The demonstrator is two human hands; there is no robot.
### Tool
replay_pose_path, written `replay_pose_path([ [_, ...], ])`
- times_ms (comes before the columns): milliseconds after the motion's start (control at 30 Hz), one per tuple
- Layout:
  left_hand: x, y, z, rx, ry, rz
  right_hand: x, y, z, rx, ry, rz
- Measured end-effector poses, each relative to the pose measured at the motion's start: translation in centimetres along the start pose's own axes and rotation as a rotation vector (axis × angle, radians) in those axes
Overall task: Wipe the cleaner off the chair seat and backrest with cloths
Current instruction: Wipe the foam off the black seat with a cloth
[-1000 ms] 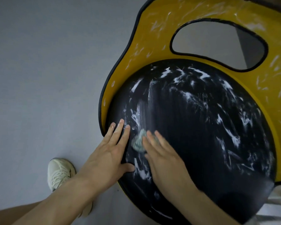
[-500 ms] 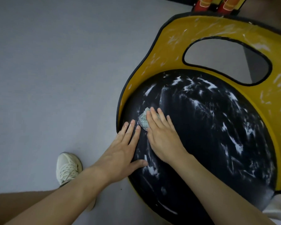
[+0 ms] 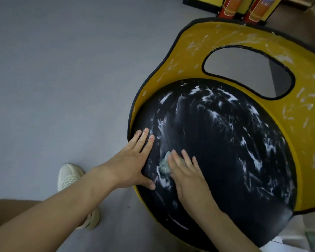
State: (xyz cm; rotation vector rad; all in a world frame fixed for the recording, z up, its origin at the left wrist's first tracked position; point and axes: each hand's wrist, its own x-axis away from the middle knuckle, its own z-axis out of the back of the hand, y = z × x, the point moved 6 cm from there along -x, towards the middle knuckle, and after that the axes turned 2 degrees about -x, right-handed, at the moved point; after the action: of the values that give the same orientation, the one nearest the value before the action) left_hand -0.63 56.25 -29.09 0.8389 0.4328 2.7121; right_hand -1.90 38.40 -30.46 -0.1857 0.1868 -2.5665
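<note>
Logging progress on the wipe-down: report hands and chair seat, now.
Left hand flat on left edge of round black chair seat. Right hand presses small pale-green cloth onto seat. White cleaner streaks across seat and yellow backrest. Nothing blocking cloth.

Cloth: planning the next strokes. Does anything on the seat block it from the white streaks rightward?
Nothing visible does: only bare seat lies between the cloth and the streaks; the left hand rests aside.

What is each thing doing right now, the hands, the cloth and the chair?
seat, streaked with white cleaner.
backrest, streaked with cleaner, not wiped yet.
cloth, bunched on the seat, partly covered.
left hand, flat on the seat's left edge, fingers straight.
right hand, fingers straight, pressing the cloth down.
shoe, standing on the floor.
</note>
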Motion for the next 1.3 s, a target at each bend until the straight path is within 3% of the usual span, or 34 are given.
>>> replay_pose_path([
  [200, -0.2, -0.5, -0.1, 0.012, -0.009, -0.022, -8.5, -0.2, 1.8, -0.11, -0.002, -0.061],
  [467, -0.2, -0.4, -0.4, 0.018, 0.014, -0.007, 5.4, -3.5, 0.2, -0.086, 0.077, 0.167],
  [600, -0.3, -0.4, -0.3, 0.021, 0.022, -0.009, 0.9, -3.2, 0.7, -0.04, 0.085, 0.188],
  [700, -0.2, -0.5, -0.2, 0.042, 0.015, -0.017, -2.7, -3.3, 1.4, -0.116, 0.095, 0.09],
  [933, -0.3, -0.4, -0.1, -0.001, -0.015, -0.007, 5.8, -4.0, 0.0, -0.155, 0.167, 0.153],
  [1067, -0.2, -0.3, 0.2, -0.003, -0.025, -0.013, 2.8, -4.2, 0.8, -0.07, 0.16, 0.196],
  [1200, -0.2, -0.5, 0.2, 0.03, -0.032, -0.023, -3.1, -4.5, 1.8, -0.137, 0.1, 0.051],
  [1300, -0.3, -0.5, 0.2, 0.012, -0.008, -0.018, -0.5, -4.9, 1.8, -0.16, 0.118, -0.019],
])
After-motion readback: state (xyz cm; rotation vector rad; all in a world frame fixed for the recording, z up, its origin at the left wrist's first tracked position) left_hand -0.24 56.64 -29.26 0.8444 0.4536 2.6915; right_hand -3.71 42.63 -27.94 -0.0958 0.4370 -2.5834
